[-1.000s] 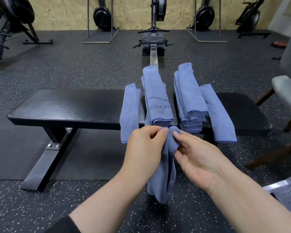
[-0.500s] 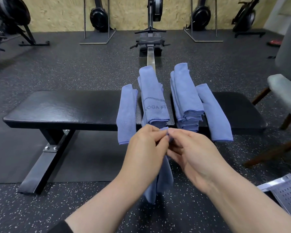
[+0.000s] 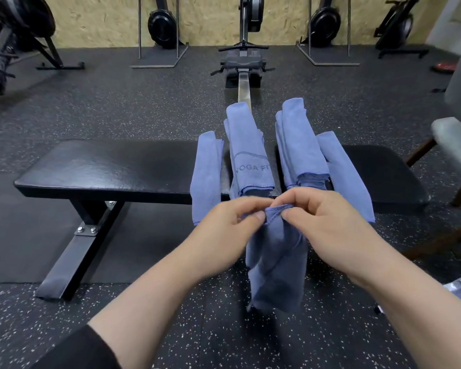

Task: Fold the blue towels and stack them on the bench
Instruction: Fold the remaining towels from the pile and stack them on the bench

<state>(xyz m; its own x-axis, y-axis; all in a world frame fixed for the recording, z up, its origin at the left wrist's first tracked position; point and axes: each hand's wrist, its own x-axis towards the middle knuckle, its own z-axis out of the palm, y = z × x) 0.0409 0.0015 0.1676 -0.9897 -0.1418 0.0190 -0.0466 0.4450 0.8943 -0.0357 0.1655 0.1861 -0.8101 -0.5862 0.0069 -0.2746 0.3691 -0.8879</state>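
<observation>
Both hands are now sitting a little further apart along the top edge of the hanging towel (image 3: 276, 257) than half a second ago, when the fingertips were almost meeting. Left hand (image 3: 224, 235) is pinching that edge between thumb and curled fingers, and right hand (image 3: 328, 227) is pinching it just beside, the short stretch of hem between them showing. Below the hands the towel is hanging loose in front of the bench (image 3: 112, 169), its lower end dangling above the speckled floor (image 3: 224, 342).

On the bench four lots of blue towels are lying across the black pad: a single folded towel (image 3: 206, 171) on the left, a printed towel pile (image 3: 250, 155) beside it, a taller stack (image 3: 301, 145), and a flat towel (image 3: 349, 177) drooping over the front edge. A rowing machine (image 3: 244, 65) is standing behind, and a grey chair (image 3: 455, 145) at the right.
</observation>
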